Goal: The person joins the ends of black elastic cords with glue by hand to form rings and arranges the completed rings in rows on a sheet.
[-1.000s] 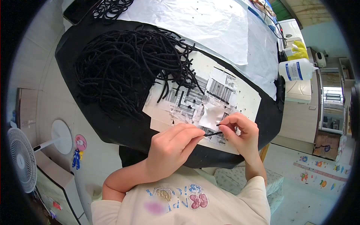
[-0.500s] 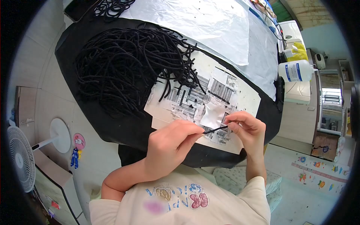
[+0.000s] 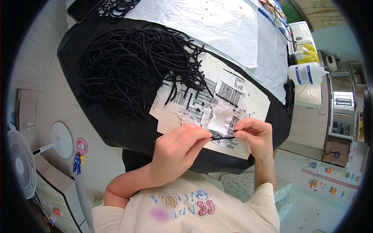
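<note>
the head camera looks down and forward, from shirt (image 3: 176, 211) at six o'clock to white sheet (image 3: 229, 33) at twelve.

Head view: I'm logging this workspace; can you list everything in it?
Held cord: 1, black, centre
Cord heap: 1, black, upper left
Cord loops: several, black, top left
Phone-like slab: 1, black, top left
Cardboard sheet: 1, cream, centre
Barcode labels: several, black-and-white, on cardboard
Glossy patch: 1, white, on cardboard
Table cover: 1, black, under cardboard
Smooth sheets: at least 2, white, top
Bottle: 1, white, right
Fan: 1, white, lower left
Stickers: several, multicoloured, lower right
T-shirt: 1, cream, bottom
Left hand: 1, bare, cord's left end
Right hand: 1, bare, cord's right end
</note>
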Demonstrator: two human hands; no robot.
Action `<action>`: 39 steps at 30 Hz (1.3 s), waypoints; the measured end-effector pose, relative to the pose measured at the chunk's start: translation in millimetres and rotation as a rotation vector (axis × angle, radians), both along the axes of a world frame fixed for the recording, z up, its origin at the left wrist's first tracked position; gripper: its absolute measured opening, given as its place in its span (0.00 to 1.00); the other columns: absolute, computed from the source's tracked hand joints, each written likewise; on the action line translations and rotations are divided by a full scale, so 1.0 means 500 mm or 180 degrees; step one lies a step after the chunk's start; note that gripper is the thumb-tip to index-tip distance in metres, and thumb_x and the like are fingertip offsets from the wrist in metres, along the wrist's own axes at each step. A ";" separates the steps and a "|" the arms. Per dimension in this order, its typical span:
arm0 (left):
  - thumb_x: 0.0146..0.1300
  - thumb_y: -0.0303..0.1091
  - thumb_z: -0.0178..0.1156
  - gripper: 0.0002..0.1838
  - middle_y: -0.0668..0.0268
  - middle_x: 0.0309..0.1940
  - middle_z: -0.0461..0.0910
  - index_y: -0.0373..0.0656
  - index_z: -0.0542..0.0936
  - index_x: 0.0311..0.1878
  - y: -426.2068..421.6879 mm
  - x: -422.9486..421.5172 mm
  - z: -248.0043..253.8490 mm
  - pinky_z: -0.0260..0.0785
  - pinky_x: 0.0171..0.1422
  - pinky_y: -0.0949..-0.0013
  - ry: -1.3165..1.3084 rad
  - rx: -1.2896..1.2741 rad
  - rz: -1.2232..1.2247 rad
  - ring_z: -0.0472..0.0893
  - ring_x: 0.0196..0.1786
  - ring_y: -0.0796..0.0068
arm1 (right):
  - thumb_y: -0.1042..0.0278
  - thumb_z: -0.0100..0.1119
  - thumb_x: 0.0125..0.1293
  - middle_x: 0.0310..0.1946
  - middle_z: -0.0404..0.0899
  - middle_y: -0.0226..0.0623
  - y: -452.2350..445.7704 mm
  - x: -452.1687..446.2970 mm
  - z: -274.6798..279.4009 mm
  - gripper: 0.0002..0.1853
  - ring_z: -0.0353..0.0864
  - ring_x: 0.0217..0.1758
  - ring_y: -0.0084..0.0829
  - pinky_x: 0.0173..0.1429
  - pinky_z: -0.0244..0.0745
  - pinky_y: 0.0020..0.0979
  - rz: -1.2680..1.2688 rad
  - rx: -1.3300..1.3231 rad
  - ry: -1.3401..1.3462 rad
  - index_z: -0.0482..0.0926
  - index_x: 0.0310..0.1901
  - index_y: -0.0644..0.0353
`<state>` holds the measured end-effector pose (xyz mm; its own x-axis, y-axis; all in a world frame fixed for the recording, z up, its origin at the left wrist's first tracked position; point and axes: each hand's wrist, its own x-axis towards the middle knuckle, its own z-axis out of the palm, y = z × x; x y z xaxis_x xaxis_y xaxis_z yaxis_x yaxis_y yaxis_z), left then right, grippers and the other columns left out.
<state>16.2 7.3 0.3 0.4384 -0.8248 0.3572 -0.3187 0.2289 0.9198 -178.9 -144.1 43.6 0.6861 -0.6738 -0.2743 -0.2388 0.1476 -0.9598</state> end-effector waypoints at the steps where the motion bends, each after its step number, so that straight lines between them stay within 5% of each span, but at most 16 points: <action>1: 0.55 0.17 0.70 0.11 0.60 0.35 0.85 0.40 0.83 0.40 0.000 0.000 0.001 0.77 0.36 0.71 -0.0009 0.0031 -0.0013 0.85 0.34 0.67 | 0.86 0.69 0.59 0.40 0.84 0.37 0.001 0.000 -0.001 0.08 0.83 0.43 0.22 0.49 0.80 0.23 -0.0019 -0.0076 0.0007 0.84 0.41 0.72; 15: 0.55 0.18 0.71 0.10 0.60 0.34 0.84 0.39 0.84 0.39 -0.004 -0.002 -0.001 0.78 0.34 0.71 -0.0131 -0.0031 -0.0048 0.85 0.33 0.67 | 0.84 0.71 0.55 0.37 0.84 0.35 0.027 0.028 -0.003 0.09 0.82 0.35 0.23 0.37 0.77 0.24 0.0201 -0.2296 0.0806 0.85 0.38 0.65; 24: 0.55 0.19 0.71 0.10 0.61 0.34 0.84 0.39 0.84 0.39 -0.004 -0.004 -0.005 0.77 0.33 0.72 -0.0157 -0.0056 -0.0049 0.85 0.31 0.69 | 0.84 0.72 0.51 0.34 0.83 0.38 0.036 0.044 0.003 0.11 0.82 0.35 0.35 0.37 0.77 0.30 0.0444 -0.3235 0.0907 0.84 0.36 0.64; 39: 0.54 0.19 0.71 0.10 0.60 0.34 0.84 0.40 0.83 0.39 -0.003 -0.002 -0.006 0.78 0.33 0.71 -0.0198 -0.0054 -0.0080 0.85 0.31 0.66 | 0.84 0.71 0.51 0.33 0.82 0.37 0.035 0.049 -0.001 0.11 0.81 0.34 0.36 0.37 0.76 0.32 0.0566 -0.3281 0.0972 0.83 0.37 0.63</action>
<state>15.4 5.6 -2.5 0.3940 -0.8288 0.3972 -0.3692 0.2530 0.8942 -154.3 -126.6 43.0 0.7954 -0.5755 0.1902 -0.4266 -0.7545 -0.4988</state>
